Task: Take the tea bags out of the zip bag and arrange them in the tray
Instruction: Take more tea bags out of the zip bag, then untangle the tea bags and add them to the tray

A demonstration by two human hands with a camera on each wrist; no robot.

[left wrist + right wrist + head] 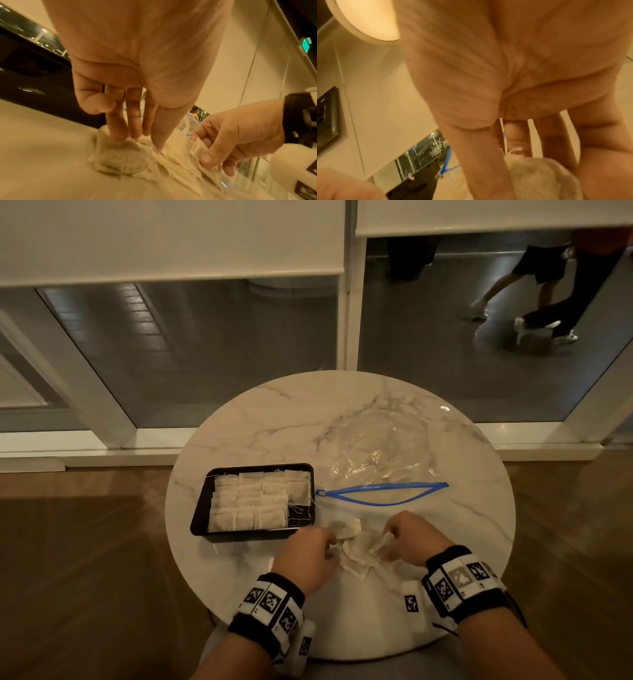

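A black tray [200, 508] at the table's left holds several tea bags [253, 501] in neat rows. The clear zip bag [376, 446] with its blue zipper lies flat and open to the tray's right. Loose tea bags [356, 559] are heaped near the front edge between my hands. My left hand [330, 544] reaches down with straight fingers [118, 135] touching the heap [120, 159]. My right hand [390, 539] pinches one tea bag [199, 148] between thumb and fingers, lifted slightly off the heap. The right wrist view shows that tea bag [539, 175] under the palm.
The round marble table [274, 422] stands against floor-level glass panels. Wooden floor lies on both sides. People's legs pass behind the glass at the upper right. Tag strings trail over the tray's right rim.
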